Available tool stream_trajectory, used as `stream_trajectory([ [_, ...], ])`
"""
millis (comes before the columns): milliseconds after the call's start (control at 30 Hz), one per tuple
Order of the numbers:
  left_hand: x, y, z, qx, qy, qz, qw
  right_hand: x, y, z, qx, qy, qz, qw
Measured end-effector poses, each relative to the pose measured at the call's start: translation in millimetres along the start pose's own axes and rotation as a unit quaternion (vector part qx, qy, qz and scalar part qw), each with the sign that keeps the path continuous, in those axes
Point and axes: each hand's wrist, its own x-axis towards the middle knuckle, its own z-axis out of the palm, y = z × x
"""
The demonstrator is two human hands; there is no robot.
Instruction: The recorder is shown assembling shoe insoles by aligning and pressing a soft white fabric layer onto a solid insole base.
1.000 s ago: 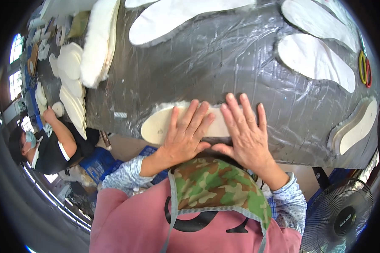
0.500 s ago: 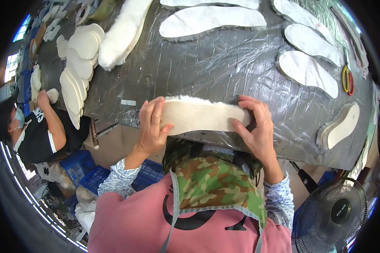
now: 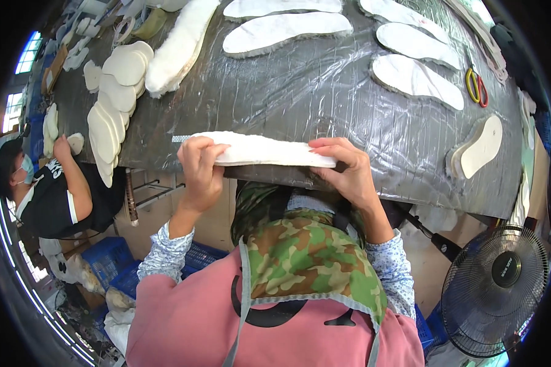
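Note:
At the table's near edge I hold a white fleece insole between both hands. It is tilted, so its fluffy side shows above a thin cream edge. My left hand is closed on one end, fingers curled over the fleece. My right hand pinches the other end, thumb at the near edge and fingers on top. Two stacked insoles lie to the right of my right hand. Farther off, more fleece-edged insoles lie with their smooth white faces up.
Overlapping cream insole pieces and a fleecy insole stack lie at the left of the plastic-covered table. Scissors with yellow and red handles lie at the right. A fan stands near right; a masked person sits left.
The insole in my hands has been tipped: its smooth cream face showed before, and now the fluffy side does. Both hands have moved slightly left, and the view has shifted a little.

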Motion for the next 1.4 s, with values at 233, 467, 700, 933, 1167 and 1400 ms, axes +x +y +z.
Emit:
stream_trajectory([
  [233, 44, 71, 8, 0.029, -0.122, 0.074, 0.989, -5, 2, 8, -0.057, 0.037, -0.084, 0.994],
  [467, 42, 54, 11, 0.026, -0.15, 0.154, 0.976, -5, -8, 6, -0.15, -0.018, -0.168, 0.974],
  [700, 42, 54, 8, 0.02, -0.133, 0.149, 0.98, -3, -9, 16, -0.12, 0.028, -0.167, 0.978],
  [933, 47, 50, -1, 0.005, -0.138, 0.16, 0.978, 0, -15, 15, -0.129, 0.028, -0.228, 0.965],
  [1167, 88, 35, -12, -0.206, -0.315, 0.037, 0.926, 6, -10, 5, 0.327, -0.109, 0.137, 0.929],
  [1400, 83, -2, 35, -0.538, -0.435, -0.241, 0.68, 17, -16, -15, 0.213, -0.037, -0.08, 0.973],
])
